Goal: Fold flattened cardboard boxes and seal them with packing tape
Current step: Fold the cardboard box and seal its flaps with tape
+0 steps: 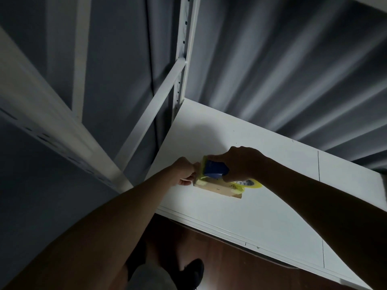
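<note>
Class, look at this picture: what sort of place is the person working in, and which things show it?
Probably a storeroom or packing area: white slotted metal shelving uprights, a white shelf board used as a worktop, and a small brown cardboard box being taped.

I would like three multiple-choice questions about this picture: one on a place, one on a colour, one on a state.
1. Where does the small cardboard box lie?
A. on the white table
B. on the floor
C. on a chair

2. What colour is the tape dispenser?
A. red
B. blue
C. black

3. What is the right hand doing?
A. hanging free
B. resting flat on the table
C. gripping the dispenser

Answers: 1 A, the box rests on the tabletop; 2 B, its body is blue; 3 C, fingers wrap it while the left hand steadies the box end.
</note>
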